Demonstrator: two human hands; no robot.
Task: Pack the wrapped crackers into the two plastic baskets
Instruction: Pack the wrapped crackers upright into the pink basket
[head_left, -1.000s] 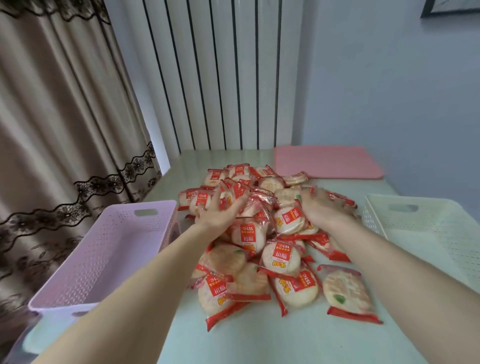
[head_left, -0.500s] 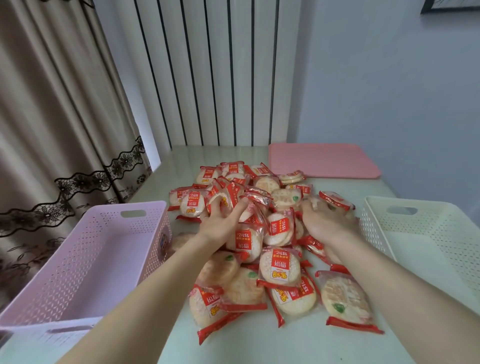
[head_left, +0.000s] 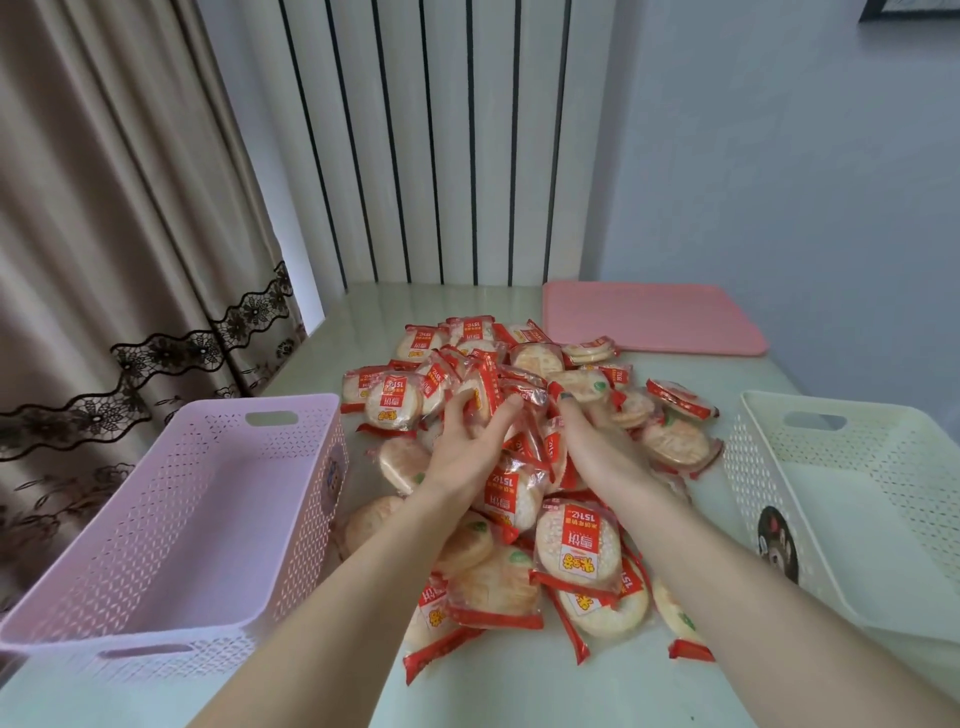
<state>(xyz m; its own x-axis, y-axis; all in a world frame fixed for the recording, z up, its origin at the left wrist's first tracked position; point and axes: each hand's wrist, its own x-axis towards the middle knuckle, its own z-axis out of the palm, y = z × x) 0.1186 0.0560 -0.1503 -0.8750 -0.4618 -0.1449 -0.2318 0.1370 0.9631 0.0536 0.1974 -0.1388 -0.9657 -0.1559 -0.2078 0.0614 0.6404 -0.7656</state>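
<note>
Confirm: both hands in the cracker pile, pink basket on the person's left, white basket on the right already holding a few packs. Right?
Not quite. The head view shows the white basket empty, like the pink basket. The rest holds: left hand and right hand are both in the cracker pile.

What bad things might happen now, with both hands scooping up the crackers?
Both hands, left hand and right hand, dig into the cracker pile together. A big scoop may drop packets short of the pink basket or the white basket. Squeezing may crack them. Packets near the table front edge, like the red-edged packet, might slide off.
</note>
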